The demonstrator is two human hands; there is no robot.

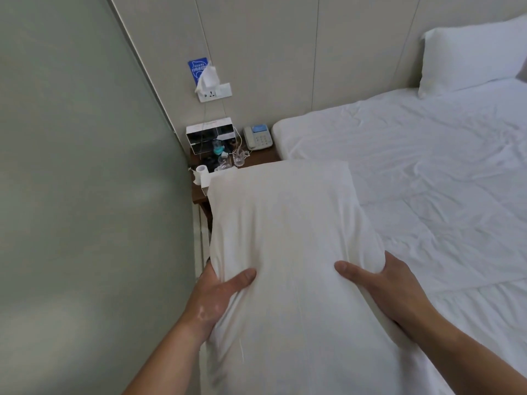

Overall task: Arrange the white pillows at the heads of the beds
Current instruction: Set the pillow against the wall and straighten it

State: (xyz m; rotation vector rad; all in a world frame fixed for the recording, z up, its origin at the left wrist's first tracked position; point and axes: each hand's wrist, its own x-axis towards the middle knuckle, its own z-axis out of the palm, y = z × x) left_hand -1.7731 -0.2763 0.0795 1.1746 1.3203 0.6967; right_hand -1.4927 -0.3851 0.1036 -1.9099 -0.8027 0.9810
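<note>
I hold a large white pillow [288, 232] lengthwise in front of me, over the left edge of the bed [413, 155]. My left hand [219, 292] grips its left side with the thumb on top, and my right hand [385, 283] grips its right side the same way. The far end of the pillow points toward the nightstand. A second white pillow [470, 55] leans against the headboard wall at the bed's far right. The bed's head end near the nightstand is bare white sheet.
A dark wooden nightstand [256, 159] stands between the grey-green wall and the bed, crowded with a telephone [257, 136], a white box [209, 135], glasses and a paper roll [201, 172]. A wall socket [215, 92] with a tissue hangs above.
</note>
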